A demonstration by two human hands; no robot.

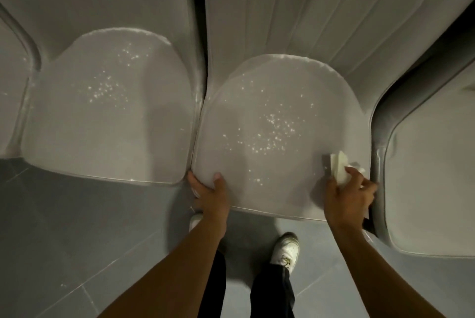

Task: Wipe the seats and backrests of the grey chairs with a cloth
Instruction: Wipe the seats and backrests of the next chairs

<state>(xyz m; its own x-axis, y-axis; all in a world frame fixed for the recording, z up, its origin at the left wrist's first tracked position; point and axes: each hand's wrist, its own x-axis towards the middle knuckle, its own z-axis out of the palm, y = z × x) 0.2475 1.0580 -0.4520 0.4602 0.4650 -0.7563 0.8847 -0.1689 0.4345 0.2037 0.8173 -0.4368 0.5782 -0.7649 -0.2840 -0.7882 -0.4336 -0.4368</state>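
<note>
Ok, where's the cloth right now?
Head view, right side: the white cloth is held in the right hand on the front-right corner of the middle seat, beside the right-hand chair.

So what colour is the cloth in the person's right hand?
The cloth is white, clearest in the head view.

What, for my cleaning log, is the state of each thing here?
middle seat: speckled with bright spots, gripped at its front-left edge.
left seat: speckled, untouched.
cloth: crumpled, on the middle seat's right front.
left hand: grips the middle seat's edge.
right hand: holds the cloth.
</note>
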